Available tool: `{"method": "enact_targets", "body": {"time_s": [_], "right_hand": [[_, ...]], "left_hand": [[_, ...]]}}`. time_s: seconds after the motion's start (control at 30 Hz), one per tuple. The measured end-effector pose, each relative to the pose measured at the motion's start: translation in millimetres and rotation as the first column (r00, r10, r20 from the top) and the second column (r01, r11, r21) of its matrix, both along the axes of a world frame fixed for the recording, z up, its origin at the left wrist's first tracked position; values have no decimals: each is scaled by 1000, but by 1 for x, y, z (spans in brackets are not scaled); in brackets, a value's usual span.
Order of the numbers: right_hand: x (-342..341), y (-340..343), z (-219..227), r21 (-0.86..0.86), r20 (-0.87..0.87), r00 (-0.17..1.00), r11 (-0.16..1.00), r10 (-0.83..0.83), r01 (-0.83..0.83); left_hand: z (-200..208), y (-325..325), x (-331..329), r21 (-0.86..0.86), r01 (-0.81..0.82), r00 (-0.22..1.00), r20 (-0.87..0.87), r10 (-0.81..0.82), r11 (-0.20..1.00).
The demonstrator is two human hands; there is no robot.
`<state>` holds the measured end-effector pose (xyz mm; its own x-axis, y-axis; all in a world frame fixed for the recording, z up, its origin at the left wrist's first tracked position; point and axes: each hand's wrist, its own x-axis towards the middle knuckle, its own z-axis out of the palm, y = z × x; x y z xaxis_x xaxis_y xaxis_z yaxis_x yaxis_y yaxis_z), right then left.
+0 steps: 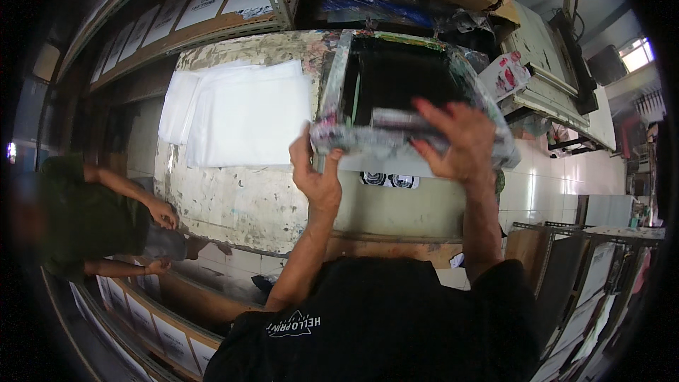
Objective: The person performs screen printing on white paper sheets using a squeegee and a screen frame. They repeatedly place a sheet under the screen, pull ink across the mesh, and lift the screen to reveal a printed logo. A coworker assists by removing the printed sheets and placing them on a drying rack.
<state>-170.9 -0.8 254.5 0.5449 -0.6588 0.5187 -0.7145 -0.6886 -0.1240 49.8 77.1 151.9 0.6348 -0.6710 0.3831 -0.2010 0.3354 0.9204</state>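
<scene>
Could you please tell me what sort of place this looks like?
Probably a screen-printing workshop: there is an ink-stained framed screen with dark mesh, a pile of white sheets beside it, and printed white pieces set in a row at upper left.

We see a paint-smeared frame point(336, 79) around a dark panel point(396, 74), sitting over the right part of the worktable point(233, 205); a pale bar point(392, 117), motion-blurred, spans crosswise near its closest edge.

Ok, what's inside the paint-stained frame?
Inside the frame are a dark surface and a blurred pale bar; the right hand hides part. Whatever lies beneath is covered.
</scene>
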Motion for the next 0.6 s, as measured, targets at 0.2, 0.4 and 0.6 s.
{"method": "enact_targets", "body": {"time_s": [0.2, 0.4, 0.6], "right_hand": [[9, -87, 75, 41, 60, 998, 999, 27, -29], [15, -109, 106, 79, 43, 997, 995, -58, 55], [12, -122, 100, 100, 101, 995, 995, -11, 1]], "left_hand": [[-68, -32, 12, 480, -187, 927, 375, -8, 857], [-159, -9, -1, 541, -254, 841, 534, -93, 802], [-108, -8, 26, 466, -105, 984, -76, 158, 878]]}}
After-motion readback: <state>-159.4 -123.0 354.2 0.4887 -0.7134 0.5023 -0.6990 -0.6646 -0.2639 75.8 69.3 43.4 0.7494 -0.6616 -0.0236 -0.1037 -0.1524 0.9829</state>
